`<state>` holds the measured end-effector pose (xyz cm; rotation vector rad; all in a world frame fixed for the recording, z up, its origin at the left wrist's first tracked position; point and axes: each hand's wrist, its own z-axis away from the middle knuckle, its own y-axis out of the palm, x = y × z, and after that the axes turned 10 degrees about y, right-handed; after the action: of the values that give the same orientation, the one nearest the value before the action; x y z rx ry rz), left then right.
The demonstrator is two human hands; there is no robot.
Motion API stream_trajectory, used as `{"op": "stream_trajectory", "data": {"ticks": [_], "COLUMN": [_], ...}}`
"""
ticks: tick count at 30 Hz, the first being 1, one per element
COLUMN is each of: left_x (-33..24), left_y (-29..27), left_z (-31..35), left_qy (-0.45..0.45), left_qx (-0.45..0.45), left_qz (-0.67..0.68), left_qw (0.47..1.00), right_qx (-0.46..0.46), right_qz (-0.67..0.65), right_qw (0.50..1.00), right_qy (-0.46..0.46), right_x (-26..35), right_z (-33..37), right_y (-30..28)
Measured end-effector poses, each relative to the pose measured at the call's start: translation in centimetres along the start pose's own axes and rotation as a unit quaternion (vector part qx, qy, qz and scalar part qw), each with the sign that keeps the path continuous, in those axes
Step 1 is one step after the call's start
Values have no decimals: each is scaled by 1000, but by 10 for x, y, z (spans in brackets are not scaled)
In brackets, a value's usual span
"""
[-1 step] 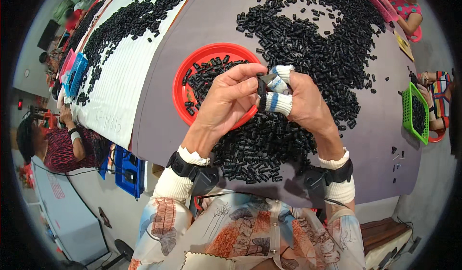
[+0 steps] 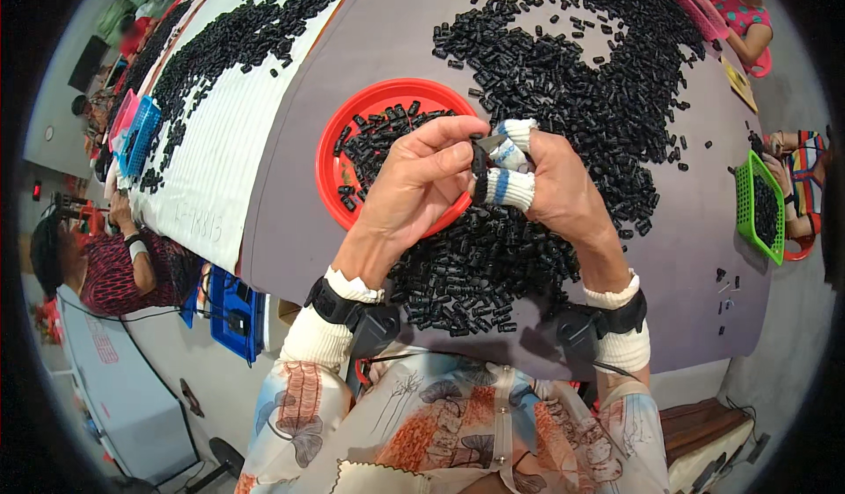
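In the head view, a round red tray (image 2: 368, 101) holds a loose heap of black parts (image 2: 374, 146); the left hand (image 2: 409, 177) hides its lower right side. A green basket (image 2: 777, 241) at the right edge contains more black pieces. On the far left stands a blue basket (image 2: 139, 138), its contents unclear, and a blue crate (image 2: 231, 340) sits below table level with dark items inside.

Thumb and forefinger of the left hand nearly meet, pinching a black part (image 2: 479, 161) in front of the tray's right rim. The right hand (image 2: 568, 186) is curled beside it, near a small grey piece; whether it grips anything cannot be told. Around and under both hands spreads a big pile (image 2: 493, 270) on the smooth grey table (image 2: 295, 177).

The parts are short, shiny cylinders; ribbed white knit wraps (image 2: 510, 190) with blue bands cover right-hand fingers.
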<state>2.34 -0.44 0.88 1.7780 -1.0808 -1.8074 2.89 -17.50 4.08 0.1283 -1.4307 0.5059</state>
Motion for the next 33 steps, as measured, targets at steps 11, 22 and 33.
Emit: {"op": "stream_trajectory", "data": {"ticks": [11, 22, 33], "left_x": [-2, 1, 2], "left_y": [1, 8, 11], "left_z": [1, -1, -2], "left_qy": [-8, -11, -8], "left_qx": [-16, -36, -32], "left_qz": [-8, -39, 6], "left_qw": [1000, 999, 999], "right_qx": [52, 44, 30], "right_qz": [23, 75, 3], "right_qw": [998, 994, 999], "right_qy": [19, -68, -38], "right_x": [3, -19, -9], "right_z": [-3, -14, -9], "right_y": [-2, -5, -6]}}
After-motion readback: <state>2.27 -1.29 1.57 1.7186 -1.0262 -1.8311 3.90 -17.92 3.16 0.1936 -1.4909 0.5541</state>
